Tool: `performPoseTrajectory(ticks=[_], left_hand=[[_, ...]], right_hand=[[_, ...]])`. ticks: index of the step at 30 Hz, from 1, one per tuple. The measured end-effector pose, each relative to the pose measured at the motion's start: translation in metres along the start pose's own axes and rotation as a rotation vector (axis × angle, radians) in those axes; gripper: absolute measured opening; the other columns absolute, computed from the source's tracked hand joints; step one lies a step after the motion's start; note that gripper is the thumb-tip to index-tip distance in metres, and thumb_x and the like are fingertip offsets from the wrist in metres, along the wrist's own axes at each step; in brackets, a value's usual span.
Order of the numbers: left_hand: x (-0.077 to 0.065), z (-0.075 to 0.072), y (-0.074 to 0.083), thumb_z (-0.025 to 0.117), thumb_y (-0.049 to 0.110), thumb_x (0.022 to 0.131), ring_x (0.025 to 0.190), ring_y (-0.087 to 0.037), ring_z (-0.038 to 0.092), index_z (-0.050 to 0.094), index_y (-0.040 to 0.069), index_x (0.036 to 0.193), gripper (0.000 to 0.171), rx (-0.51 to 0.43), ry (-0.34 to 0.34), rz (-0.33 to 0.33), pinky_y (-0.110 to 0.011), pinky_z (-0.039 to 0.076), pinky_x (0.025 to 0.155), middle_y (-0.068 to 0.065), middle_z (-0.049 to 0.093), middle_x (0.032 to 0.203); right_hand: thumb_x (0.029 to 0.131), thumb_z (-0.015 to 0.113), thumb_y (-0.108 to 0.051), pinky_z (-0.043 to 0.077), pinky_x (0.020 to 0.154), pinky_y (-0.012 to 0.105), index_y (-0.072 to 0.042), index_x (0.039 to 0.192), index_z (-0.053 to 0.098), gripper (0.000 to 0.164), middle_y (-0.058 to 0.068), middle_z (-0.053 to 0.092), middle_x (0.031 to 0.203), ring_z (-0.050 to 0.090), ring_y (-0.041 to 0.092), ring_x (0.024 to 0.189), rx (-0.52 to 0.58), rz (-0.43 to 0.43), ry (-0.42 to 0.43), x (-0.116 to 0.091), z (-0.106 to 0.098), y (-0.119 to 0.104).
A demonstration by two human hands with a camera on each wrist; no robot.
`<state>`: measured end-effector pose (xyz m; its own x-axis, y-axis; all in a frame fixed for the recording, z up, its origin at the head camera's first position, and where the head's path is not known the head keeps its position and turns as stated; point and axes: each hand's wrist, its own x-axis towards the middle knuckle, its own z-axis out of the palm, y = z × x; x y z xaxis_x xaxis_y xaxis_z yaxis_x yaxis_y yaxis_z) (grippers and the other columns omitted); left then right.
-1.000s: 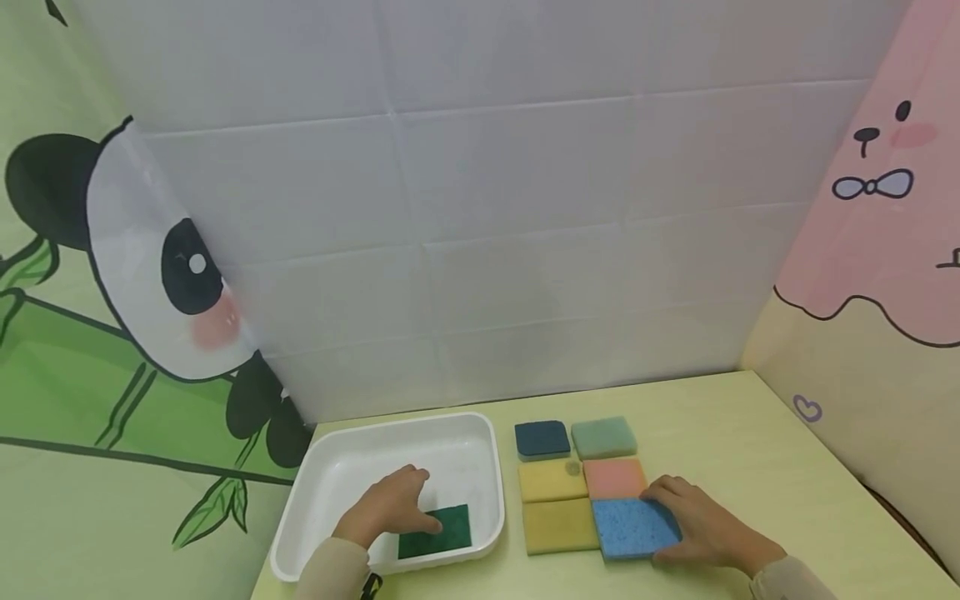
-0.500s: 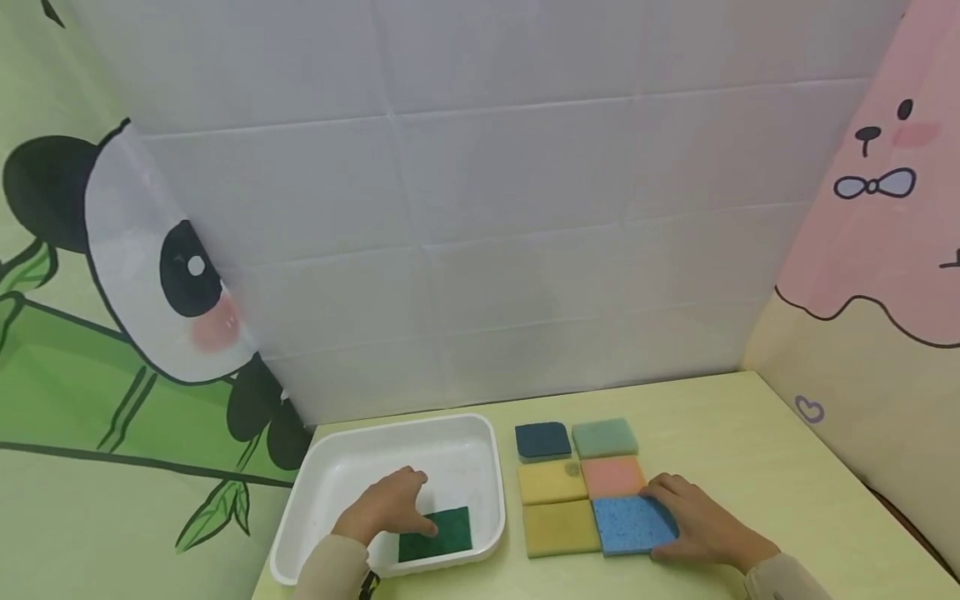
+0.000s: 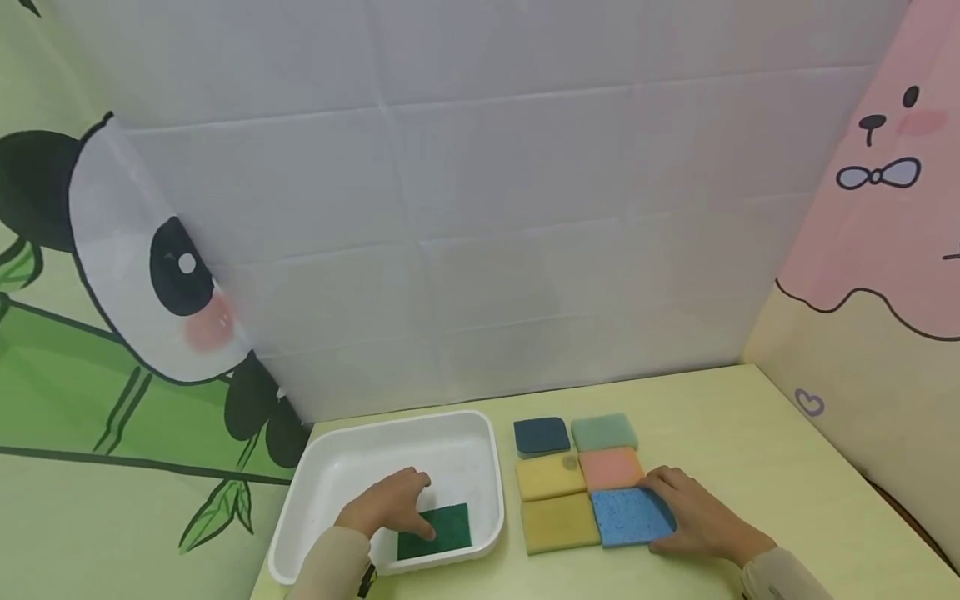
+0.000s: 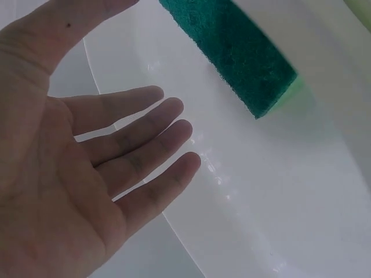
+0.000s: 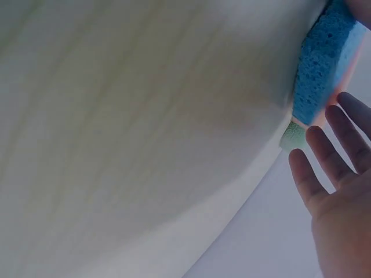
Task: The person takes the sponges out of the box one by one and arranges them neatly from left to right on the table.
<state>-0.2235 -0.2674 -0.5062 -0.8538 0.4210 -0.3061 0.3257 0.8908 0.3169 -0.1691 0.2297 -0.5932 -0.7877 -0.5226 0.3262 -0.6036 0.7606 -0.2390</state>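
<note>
My right hand is at the right side of a speckled blue sponge, thumb at its near corner and fingertips by its far corner. In the right wrist view the fingers stand spread and fairly straight beside the sponge. The blue sponge lies flat between an olive-yellow sponge on its left and a pink sponge behind it. My left hand hovers over the white tray with its fingers extended. Under its thumb in the head view lies a green scouring sponge, in the tray's near right part.
Behind the front pair sit a yellow sponge with a dark spot, a dark blue sponge and a pale green sponge. Together they form two columns right of the tray. A white wall sheet rises behind the table.
The blue sponge has shifted slightly away from me along with my right hand, and its near edge now roughly lines up with the olive-yellow sponge. My left hand has barely moved.
</note>
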Motion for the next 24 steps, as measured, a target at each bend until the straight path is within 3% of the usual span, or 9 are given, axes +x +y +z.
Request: performPoseTrajectory(ticks=[7, 14, 24], left_hand=[[0.004, 0.001, 0.002, 0.093, 0.033, 0.068, 0.106, -0.031, 0.059, 0.062, 0.001, 0.127, 0.075, 0.015, -0.003, -0.005, -0.053, 0.048, 0.092, -0.009, 0.060, 0.114], [0.005, 0.004, 0.004, 0.094, 0.033, 0.066, 0.100, -0.028, 0.060, 0.064, 0.003, 0.122, 0.070, 0.033, -0.024, -0.006, -0.052, 0.050, 0.088, -0.007, 0.059, 0.109], [0.009, 0.010, 0.003, 0.095, 0.032, 0.064, 0.093, -0.024, 0.059, 0.064, 0.005, 0.120, 0.069, 0.038, -0.046, -0.024, -0.051, 0.051, 0.085, -0.004, 0.058, 0.103]], right_hand=[[0.065, 0.088, -0.058, 0.051, 0.084, 0.046, -0.011, 0.124, 0.063, 0.080, -0.001, 0.058, 0.119, 0.055, 0.018, 0.105, -0.011, -0.010, -0.002, 0.004, -0.007, 0.000], [0.072, 0.086, -0.053, 0.050, 0.084, 0.048, -0.006, 0.124, 0.063, 0.074, 0.000, 0.060, 0.117, 0.057, 0.022, 0.105, -0.021, 0.029, -0.078, 0.019, -0.034, -0.013], [0.071, 0.087, -0.052, 0.050, 0.085, 0.049, -0.005, 0.130, 0.060, 0.080, 0.003, 0.060, 0.119, 0.058, 0.025, 0.107, -0.102, -0.030, -0.017, 0.038, -0.071, -0.032]])
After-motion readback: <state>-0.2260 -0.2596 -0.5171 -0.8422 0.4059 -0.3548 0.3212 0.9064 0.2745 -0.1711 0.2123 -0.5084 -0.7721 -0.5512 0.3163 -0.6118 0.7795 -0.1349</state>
